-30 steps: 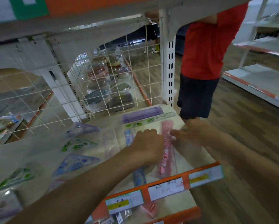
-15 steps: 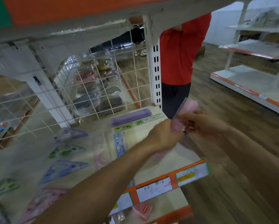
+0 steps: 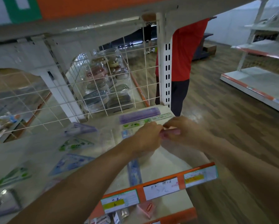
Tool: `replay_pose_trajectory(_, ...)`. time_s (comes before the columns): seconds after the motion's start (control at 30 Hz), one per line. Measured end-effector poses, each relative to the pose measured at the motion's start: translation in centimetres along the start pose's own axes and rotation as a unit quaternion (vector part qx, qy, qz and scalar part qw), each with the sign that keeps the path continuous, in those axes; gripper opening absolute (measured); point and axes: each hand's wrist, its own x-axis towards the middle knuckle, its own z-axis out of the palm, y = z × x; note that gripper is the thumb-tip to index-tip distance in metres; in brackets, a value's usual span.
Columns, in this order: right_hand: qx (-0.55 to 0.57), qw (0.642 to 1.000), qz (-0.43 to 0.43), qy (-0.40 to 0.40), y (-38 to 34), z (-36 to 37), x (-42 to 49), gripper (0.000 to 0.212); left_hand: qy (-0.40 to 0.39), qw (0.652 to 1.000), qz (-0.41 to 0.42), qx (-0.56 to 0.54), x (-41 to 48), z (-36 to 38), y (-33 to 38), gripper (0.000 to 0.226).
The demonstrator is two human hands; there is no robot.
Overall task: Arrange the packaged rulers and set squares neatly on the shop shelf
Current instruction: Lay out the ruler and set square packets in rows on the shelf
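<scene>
Above the right end of the shelf (image 3: 169, 159), both hands meet round a pink ruler packet (image 3: 172, 131); the left hand (image 3: 145, 138) has its fingers curled and pinches the packet's left end; the right hand (image 3: 186, 131) has its fingers curled over the right end, so only a short strip of pink shows between them. Whether the packet touches the shelf I cannot tell; it sits just in front of the green ruler (image 3: 153, 120), which lies flat along the back edge beside the purple ruler (image 3: 139, 116). A blue ruler (image 3: 134, 172) lies front to back under the left forearm, its near end reaching the price strip (image 3: 180, 181). Further left, the set squares lie spread over the shelf in clear packets: a purple one (image 3: 80, 128), a green one (image 3: 75, 143), a blue one (image 3: 70, 164) and another green one (image 3: 12, 176); motion blur hides their print. Behind the shelf stands a wire grid (image 3: 103, 96) fixed to a white post (image 3: 165, 65); past the post stands a person in a red shirt (image 3: 188, 50).
</scene>
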Motion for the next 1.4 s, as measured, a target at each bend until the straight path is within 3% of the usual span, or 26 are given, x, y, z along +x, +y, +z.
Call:
replay_pose_trajectory(0.07,-0.054,0.998,-0.017,-0.031,-0.3,0.9,0.1,0.04,-0.026,1.0,0.001,-0.014,-0.4,-1.4,-0.5,0.025)
replay_pose_trajectory(0.13,-0.064,0.997,-0.013,-0.038,-0.2,0.9,0.2,0.035,-0.021,0.999,-0.021,0.017,-1.2,-3.2,-2.0,0.026)
replay_pose_trajectory(0.27,-0.032,0.997,-0.003,-0.066,0.0,-0.1,0.3,0.027,-0.094,0.981,0.01,0.167,-4.6,-5.9,-4.9,0.051)
replay_pose_trajectory(0.4,-0.003,0.998,0.026,-0.053,0.2,-1.0,0.3,0.03,-0.174,0.964,0.02,0.201,-5.7,-5.7,-4.7,0.079)
replay_pose_trajectory(0.67,-0.064,0.993,0.063,-0.081,1.5,-3.1,0.4,0.022,-0.209,0.957,0.042,0.198,-4.1,-5.1,-5.5,0.087)
replay_pose_trajectory(0.77,-0.059,0.992,0.095,-0.054,2.8,-4.4,0.3,0.019,-0.24,0.948,0.053,0.203,-4.0,-5.2,-5.9,0.079)
replay_pose_trajectory(0.97,-0.012,0.993,0.112,-0.033,3.1,-4.2,0.8,0.016,-0.15,0.969,0.091,0.176,-2.9,-4.7,-4.5,0.034)
replay_pose_trajectory(1.1,0.002,0.997,0.074,-0.036,1.0,-2.6,1.8,0.02,-0.075,0.99,0.07,0.101,-3.8,-2.6,-2.7,0.032)
replay_pose_trajectory(1.27,0.016,0.995,0.048,-0.085,-0.9,-0.3,2.5,0.02,-0.052,0.994,0.032,0.095,-6.5,-1.9,0.3,0.035)
replay_pose_trajectory(1.4,-0.029,0.995,0.022,-0.097,-1.5,0.3,2.9,0.017,0.101,0.992,-0.037,0.06,-5.7,-4.5,-1.6,0.032)
